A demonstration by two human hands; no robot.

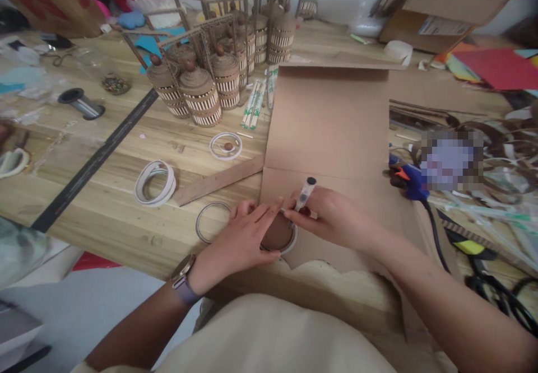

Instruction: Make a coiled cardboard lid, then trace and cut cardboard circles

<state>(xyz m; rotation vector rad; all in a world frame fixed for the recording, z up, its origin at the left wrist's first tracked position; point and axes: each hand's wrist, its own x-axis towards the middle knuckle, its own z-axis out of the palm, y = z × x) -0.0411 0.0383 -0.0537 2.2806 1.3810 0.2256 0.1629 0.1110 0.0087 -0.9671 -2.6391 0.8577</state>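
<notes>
On brown cardboard point(332, 126), white ring point(293, 238): left hand point(241, 238) fingers flat atop, right hand point(332, 219) pinching pen point(305, 192).

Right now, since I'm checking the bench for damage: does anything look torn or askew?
The cardboard sheet has a ragged near edge, with scalloped bites cut out right of the white ring under the left hand. The right hand holds a pen.

The left hand point(244, 238) presses a tape ring point(281, 237) flat onto the cardboard sheet point(332, 126); the right hand point(332, 216) holds a pen point(305, 192) at its rim.
</notes>
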